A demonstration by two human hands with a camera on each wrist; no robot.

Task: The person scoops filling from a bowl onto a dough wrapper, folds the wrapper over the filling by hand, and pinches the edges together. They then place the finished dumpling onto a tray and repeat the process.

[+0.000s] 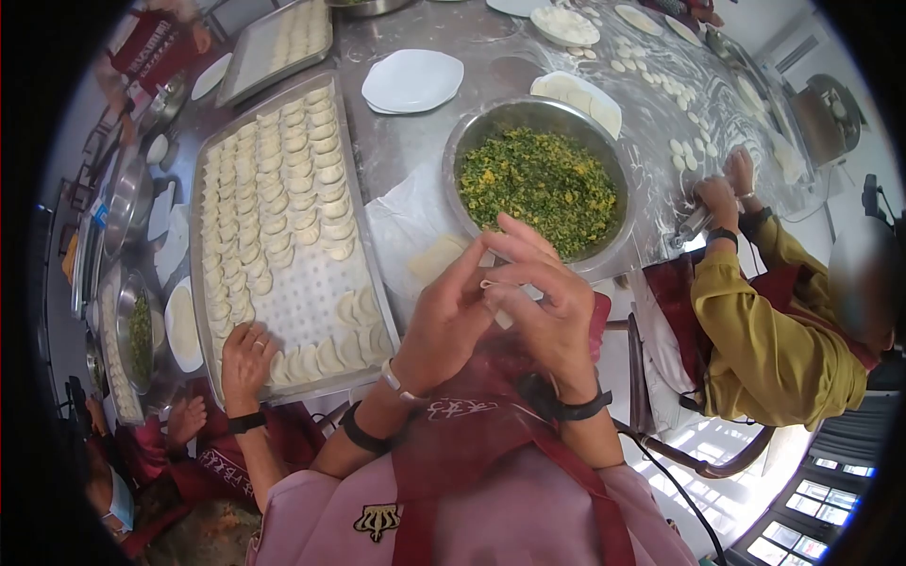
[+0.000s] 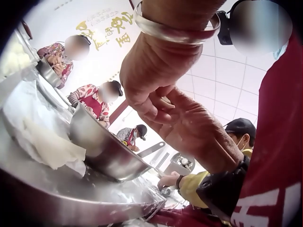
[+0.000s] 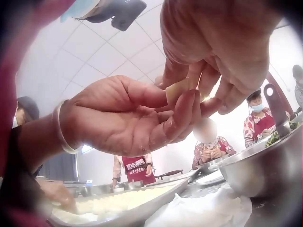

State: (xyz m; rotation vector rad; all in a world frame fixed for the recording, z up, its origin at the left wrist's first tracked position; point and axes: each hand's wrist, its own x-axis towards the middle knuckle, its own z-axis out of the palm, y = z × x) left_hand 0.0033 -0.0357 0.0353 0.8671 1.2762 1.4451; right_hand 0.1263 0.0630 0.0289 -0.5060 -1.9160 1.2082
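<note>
Above the table's near edge, my two hands meet around a small folded dumpling (image 3: pixel 177 91) of pale dough. Thumb and fingers of my left hand (image 1: pixel 442 325) pinch it from one side. From the other side, my right hand (image 1: pixel 555 307) pinches the same dough with its fingertips. Much of the dumpling is hidden by the fingers. Just beyond the hands stands a steel bowl (image 1: pixel 451 184) of chopped green and yellow filling (image 1: pixel 538 189). A stack of flat dough wrappers (image 1: pixel 436 259) lies on a white sheet (image 1: pixel 392 212) to the left of the bowl.
A large metal tray (image 1: pixel 297 292) on the left carries rows of dumplings, with another person's hand (image 1: pixel 247 360) at its near end. White plates (image 1: pixel 412 80) sit farther back. At right, a person in a yellow top (image 1: pixel 764 311) works at the floured table.
</note>
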